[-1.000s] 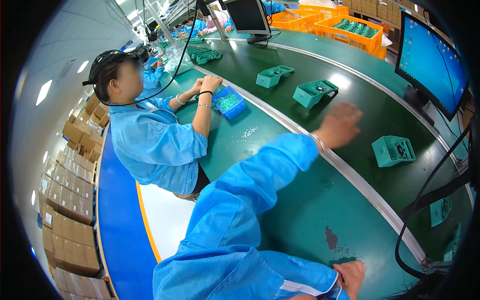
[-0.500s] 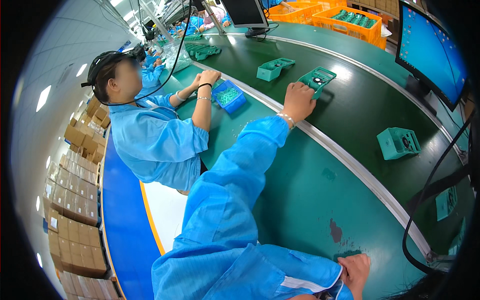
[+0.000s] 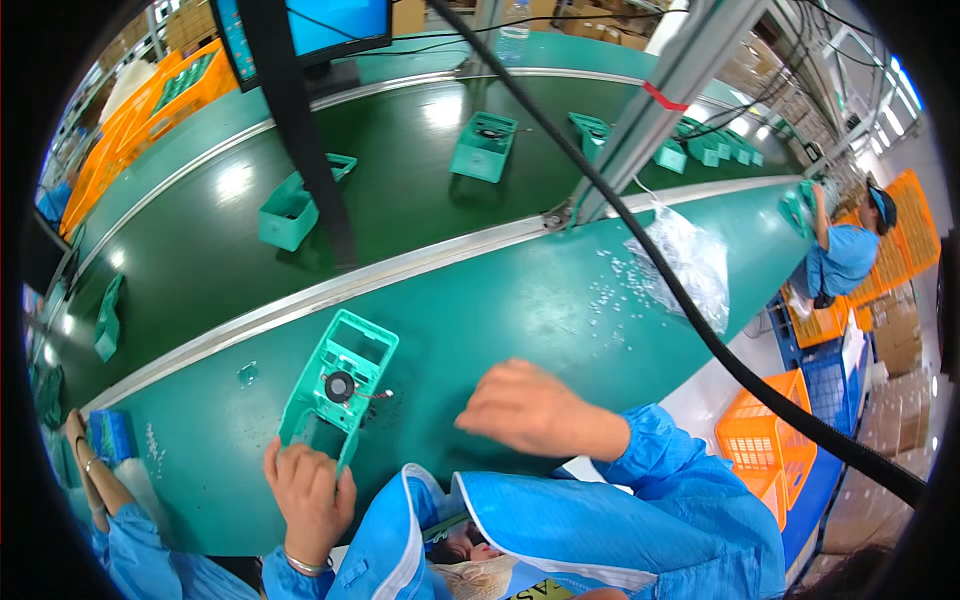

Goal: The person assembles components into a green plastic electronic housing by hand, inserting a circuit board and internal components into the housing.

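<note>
A green plastic housing (image 3: 330, 385) lies on the near green worktop, with a small black round fan (image 3: 340, 387) and a short cable with a white connector (image 3: 385, 395) fitted in it. My left hand (image 3: 312, 495) grips the housing's near end, fingers over its edge. To the right of the housing, my right hand (image 3: 535, 412) hovers over the worktop, apart from it. Its fingers are curled together; whatever might be in them is hidden.
Beyond a metal rail (image 3: 400, 270), more green housings (image 3: 485, 145) stand on the dark conveyor. A metal post (image 3: 650, 110) and a black cable (image 3: 620, 200) cross the view. Small white pieces (image 3: 615, 295) lie beside a clear plastic bag (image 3: 685, 265). At left, a co-worker's arms (image 3: 95, 480) are near a blue bin (image 3: 110, 437).
My view has swung to the right. My left hand has brought a housing from the conveyor onto the near worktop. My right hand has come up over the worktop.
</note>
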Demonstrator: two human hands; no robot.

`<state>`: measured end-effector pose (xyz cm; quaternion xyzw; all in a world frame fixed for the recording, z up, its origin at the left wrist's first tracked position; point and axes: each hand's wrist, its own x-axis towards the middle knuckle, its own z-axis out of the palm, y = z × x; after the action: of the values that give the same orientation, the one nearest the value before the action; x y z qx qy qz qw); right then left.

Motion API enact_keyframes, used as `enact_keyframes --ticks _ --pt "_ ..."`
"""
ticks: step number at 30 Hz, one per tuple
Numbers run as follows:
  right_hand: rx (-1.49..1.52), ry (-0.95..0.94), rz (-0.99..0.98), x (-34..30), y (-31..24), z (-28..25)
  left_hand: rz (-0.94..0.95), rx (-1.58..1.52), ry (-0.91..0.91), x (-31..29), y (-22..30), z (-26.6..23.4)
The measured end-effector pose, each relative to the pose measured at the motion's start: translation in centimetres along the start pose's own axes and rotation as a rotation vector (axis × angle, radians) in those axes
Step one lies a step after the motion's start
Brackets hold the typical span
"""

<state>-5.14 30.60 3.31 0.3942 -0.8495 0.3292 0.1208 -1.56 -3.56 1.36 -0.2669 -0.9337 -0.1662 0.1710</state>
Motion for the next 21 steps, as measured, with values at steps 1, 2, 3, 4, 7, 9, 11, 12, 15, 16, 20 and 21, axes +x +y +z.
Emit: enact_keyframes --ticks 1,2,3,4,7,9,11,12,15,16,20,21 --pt "-0.078 0.031 0.048 -1.1 0.7 -1.1 0.022 -0.002 -0.046 -0.1 0.6 0.4" --pt "-0.18 0.048 0.132 -2.1 1.8 -2.5 0.019 -0.012 -0.05 -0.1 1.0 0.9" --pt "-0.286 0.064 0.212 -3.3 3.3 -4.1 0.025 -0.024 -0.049 0.0 1.2 1.6" --pt "-0.33 0.189 0.289 -4.7 5.0 -5.2 0.02 -0.03 -0.028 0.4 1.5 2.1" --pt "-0.445 0.418 0.494 -8.6 10.6 -7.5 0.016 -0.026 -0.006 0.9 1.9 2.9" --pt "-0.436 0.377 0.542 -9.2 11.9 -8.2 0.012 -0.015 -0.007 0.9 1.9 3.0" --pt "-0.429 0.333 0.592 -9.3 12.4 -8.2 0.017 -0.012 0.012 0.9 2.0 3.0" --pt "-0.43 0.313 0.585 -9.3 12.6 -8.1 0.014 -0.013 0.009 0.8 1.9 3.0" --pt "-0.441 0.277 0.607 -9.1 12.9 -7.7 0.022 -0.013 0.01 0.8 1.8 3.0" --pt "-0.454 0.262 0.635 -9.1 13.0 -7.6 0.022 -0.017 0.009 0.8 1.8 2.9" --pt "-0.454 0.255 0.658 -8.9 13.5 -7.1 0.022 -0.015 0.007 0.8 1.8 3.0" --pt "-0.449 0.254 0.648 -8.8 13.6 -7.1 0.02 -0.016 0.004 0.8 1.8 3.0"
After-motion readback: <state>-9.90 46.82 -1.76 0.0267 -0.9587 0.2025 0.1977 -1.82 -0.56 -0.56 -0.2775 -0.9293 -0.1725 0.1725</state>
